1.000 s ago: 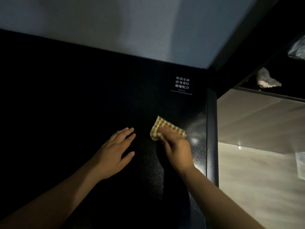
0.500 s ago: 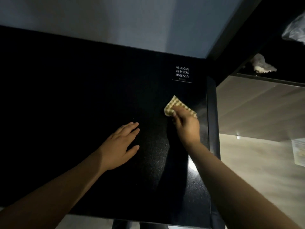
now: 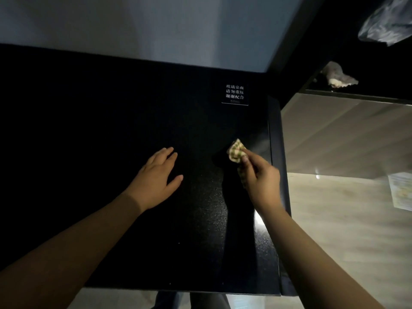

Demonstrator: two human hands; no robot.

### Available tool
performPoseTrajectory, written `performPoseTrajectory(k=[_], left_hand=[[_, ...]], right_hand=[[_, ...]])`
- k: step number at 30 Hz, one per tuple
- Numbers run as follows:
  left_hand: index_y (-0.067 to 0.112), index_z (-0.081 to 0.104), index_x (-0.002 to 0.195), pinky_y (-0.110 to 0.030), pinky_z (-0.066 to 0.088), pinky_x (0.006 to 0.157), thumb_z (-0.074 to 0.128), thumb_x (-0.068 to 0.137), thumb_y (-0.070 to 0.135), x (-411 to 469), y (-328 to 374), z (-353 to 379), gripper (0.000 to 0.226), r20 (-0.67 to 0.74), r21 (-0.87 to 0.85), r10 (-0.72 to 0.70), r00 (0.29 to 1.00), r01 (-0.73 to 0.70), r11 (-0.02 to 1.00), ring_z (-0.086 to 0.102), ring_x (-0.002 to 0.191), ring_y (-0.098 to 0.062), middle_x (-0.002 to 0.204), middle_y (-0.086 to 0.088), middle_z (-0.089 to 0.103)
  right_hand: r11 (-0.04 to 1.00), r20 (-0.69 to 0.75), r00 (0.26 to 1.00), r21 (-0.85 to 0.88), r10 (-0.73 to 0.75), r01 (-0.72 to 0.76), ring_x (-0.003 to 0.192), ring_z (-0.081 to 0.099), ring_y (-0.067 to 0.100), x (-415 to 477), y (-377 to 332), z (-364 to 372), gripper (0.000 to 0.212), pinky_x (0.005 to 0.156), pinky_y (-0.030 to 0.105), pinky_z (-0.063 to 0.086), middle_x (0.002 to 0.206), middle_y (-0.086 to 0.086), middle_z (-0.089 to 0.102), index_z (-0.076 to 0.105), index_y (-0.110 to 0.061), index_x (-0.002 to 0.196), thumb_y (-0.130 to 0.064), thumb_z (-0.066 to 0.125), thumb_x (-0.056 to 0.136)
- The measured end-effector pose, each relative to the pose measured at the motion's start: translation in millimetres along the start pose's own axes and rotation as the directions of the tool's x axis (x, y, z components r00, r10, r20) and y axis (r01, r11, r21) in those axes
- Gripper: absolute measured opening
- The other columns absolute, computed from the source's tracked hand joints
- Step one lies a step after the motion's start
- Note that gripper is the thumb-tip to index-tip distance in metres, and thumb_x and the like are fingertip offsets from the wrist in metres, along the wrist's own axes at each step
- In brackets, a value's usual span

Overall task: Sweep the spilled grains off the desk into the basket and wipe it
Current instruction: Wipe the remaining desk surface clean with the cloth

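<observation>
The black glass desk (image 3: 111,130) fills most of the view in dim light. My right hand (image 3: 260,177) pinches a small yellow checked cloth (image 3: 235,150) near the desk's right edge, the cloth bunched and lifted at its tip. My left hand (image 3: 157,179) lies flat on the desk, fingers spread, a short way left of the cloth. A few tiny pale specks (image 3: 179,243) show on the near part of the desk. No basket is in view.
A white-lettered sticker (image 3: 235,94) sits at the desk's far right corner. Right of the desk lies pale wood floor (image 3: 345,230) with a paper sheet (image 3: 401,190). A dark shelf beyond holds a crumpled rag (image 3: 338,75) and a plastic bag (image 3: 388,23).
My right hand slid the cloth away from me towards the sticker, then drew it back and gathered it up in a pinch. My left hand stayed flat on the desk.
</observation>
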State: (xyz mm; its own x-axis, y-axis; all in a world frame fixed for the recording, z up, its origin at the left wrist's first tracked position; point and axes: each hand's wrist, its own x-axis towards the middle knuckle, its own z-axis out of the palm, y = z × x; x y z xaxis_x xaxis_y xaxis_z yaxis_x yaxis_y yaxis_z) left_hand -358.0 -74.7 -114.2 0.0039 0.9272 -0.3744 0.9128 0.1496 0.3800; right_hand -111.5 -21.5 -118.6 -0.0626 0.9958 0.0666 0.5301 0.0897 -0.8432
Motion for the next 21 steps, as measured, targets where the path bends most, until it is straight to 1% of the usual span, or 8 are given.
performPoseTrajectory(k=[3,6,8,10,13,15,18,21], left_hand=[[0.018,0.014,0.151,-0.038,0.015,0.119,0.041,0.096,0.047,0,2,2,0.068,0.010,0.015,-0.012,1.000,0.012,1.000,-0.001,0.146,-0.014,0.159,0.002,0.003],[0.019,0.011,0.151,-0.038,0.014,0.119,0.040,0.096,0.046,-6,-1,6,0.068,0.049,0.006,-0.003,0.999,0.003,1.000,-0.007,0.145,-0.010,0.159,0.006,-0.003],[0.020,0.010,0.151,-0.038,0.013,0.119,0.040,0.096,0.046,-10,-7,9,0.068,0.063,0.002,0.017,0.998,-0.017,1.000,-0.010,0.144,-0.008,0.159,0.007,-0.005],[0.021,0.010,0.151,-0.036,0.012,0.119,0.040,0.096,0.046,-13,-12,12,0.069,0.059,0.004,0.038,0.998,-0.038,0.999,-0.010,0.144,-0.007,0.159,0.008,-0.006],[0.021,0.009,0.151,-0.034,0.009,0.119,0.040,0.096,0.047,-18,-16,15,0.069,0.041,0.002,0.064,0.997,-0.065,0.998,-0.012,0.144,-0.006,0.159,0.008,-0.006],[0.021,0.010,0.151,-0.030,0.006,0.118,0.040,0.096,0.047,-22,-18,16,0.069,0.030,0.007,0.082,0.996,-0.082,0.997,-0.011,0.144,-0.006,0.159,0.007,-0.006],[0.021,0.011,0.151,-0.031,0.008,0.118,0.041,0.095,0.048,-30,-22,18,0.069,0.028,-0.004,0.093,0.995,-0.093,0.996,-0.009,0.144,-0.006,0.159,0.007,-0.004],[0.022,0.011,0.151,-0.032,0.009,0.119,0.041,0.096,0.047,-42,-26,17,0.068,0.048,-0.016,0.095,0.994,-0.095,0.995,-0.008,0.144,-0.005,0.159,0.008,-0.003]], right_hand=[[1.000,0.016,1.000,-0.005,-0.008,0.008,0.098,0.060,-0.006,5,0,6,0.026,0.079,0.001,0.042,0.107,-0.014,0.066,0.067,-0.017,0.119,-0.017,0.057,0.096],[1.000,0.066,0.998,-0.010,-0.008,0.009,0.099,0.061,-0.004,-1,4,14,0.027,0.082,0.004,0.044,0.111,-0.010,0.068,0.066,-0.018,0.121,-0.018,0.057,0.095],[0.999,0.067,0.998,-0.052,-0.011,0.015,0.098,0.063,0.003,-7,7,20,0.027,0.084,0.008,0.046,0.111,-0.004,0.070,0.066,-0.017,0.120,-0.018,0.058,0.095],[0.996,0.055,0.998,-0.083,-0.014,0.018,0.100,0.064,0.008,-13,8,24,0.027,0.087,0.015,0.048,0.112,-0.001,0.070,0.067,-0.016,0.120,-0.018,0.059,0.094],[0.996,0.036,0.999,-0.088,-0.007,0.010,0.106,0.063,0.009,-18,7,29,0.027,0.093,0.025,0.050,0.116,-0.003,0.069,0.067,-0.018,0.120,-0.018,0.058,0.094],[0.993,0.048,0.999,-0.110,-0.027,0.032,0.111,0.061,0.009,-22,8,33,0.027,0.097,0.028,0.049,0.119,-0.004,0.067,0.067,-0.017,0.120,-0.017,0.058,0.094],[0.984,0.105,0.991,-0.149,-0.081,0.096,0.117,0.058,0.009,-38,7,43,0.028,0.102,0.024,0.044,0.123,-0.002,0.066,0.067,-0.016,0.120,-0.015,0.059,0.094],[0.975,0.170,0.979,-0.169,-0.116,0.145,0.119,0.056,0.008,-74,6,51,0.028,0.104,0.022,0.041,0.126,-0.001,0.064,0.066,-0.018,0.121,-0.016,0.061,0.093]])
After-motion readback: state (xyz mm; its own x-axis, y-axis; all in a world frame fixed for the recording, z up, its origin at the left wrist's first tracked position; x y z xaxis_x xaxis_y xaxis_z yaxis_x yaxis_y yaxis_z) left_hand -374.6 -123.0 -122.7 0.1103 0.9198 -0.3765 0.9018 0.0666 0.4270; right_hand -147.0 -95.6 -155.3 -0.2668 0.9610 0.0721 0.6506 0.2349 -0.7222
